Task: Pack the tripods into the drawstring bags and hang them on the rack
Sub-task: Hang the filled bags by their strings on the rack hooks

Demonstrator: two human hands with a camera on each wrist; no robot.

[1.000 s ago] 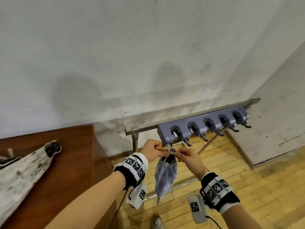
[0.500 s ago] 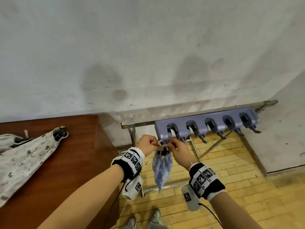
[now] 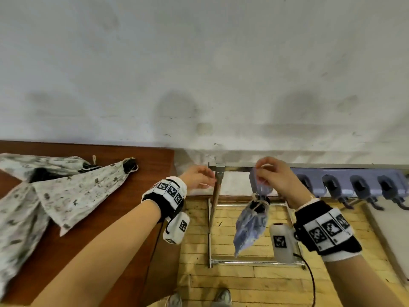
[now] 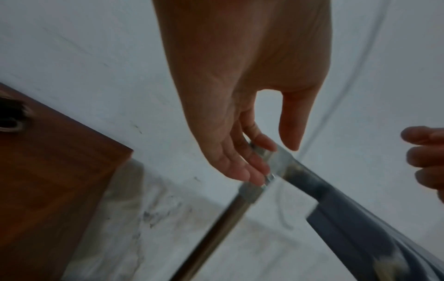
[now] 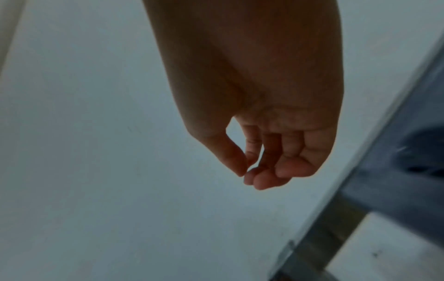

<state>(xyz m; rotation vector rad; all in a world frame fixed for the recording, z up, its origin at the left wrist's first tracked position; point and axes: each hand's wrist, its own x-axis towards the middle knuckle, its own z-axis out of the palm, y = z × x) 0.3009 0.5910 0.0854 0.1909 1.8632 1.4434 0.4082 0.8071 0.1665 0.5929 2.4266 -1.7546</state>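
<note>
Blue drawstring bag (image 3: 251, 227) hangs by its cord from the leftmost hook of the purple hook strip (image 3: 374, 185) on the metal rack (image 3: 214, 209); bag's neck is bunched w/ sth dark showing at the top, body dangles free above the wood floor (image 3: 243, 280).

Left hand (image 3: 199, 177) is up beside the rack's left end; in the left wrist view its fingers (image 4: 242, 167) are straight-ish and relaxed, thumb apart, tips just at the corner joint of the rack bar (image 4: 276, 163); holds nothing; can't tell if tips actually touch the metal.

Right hand (image 3: 274, 176) is raised in front of the strip's left end, above the bag; right wrist view shows fingers (image 5: 283, 167) loosely curled, thumb tip near the index tip, nothing visible btwn them; head view is too blurred to say whether a cord is pinched there, so can't tell its hold.

On the brown counter (image 3: 93, 235) at left: two white patterned drawstring bags; one (image 3: 73, 196) lies w/ its bunched neck and a dark end pointing twd the wall, the other (image 3: 44, 165) lies behind it nearer the wall; both flat, well apart from the rack.

Other hooks on the strip, to the right, carry nothing; a pair of shoes (image 3: 199, 300) shows at bottom edge.
</note>
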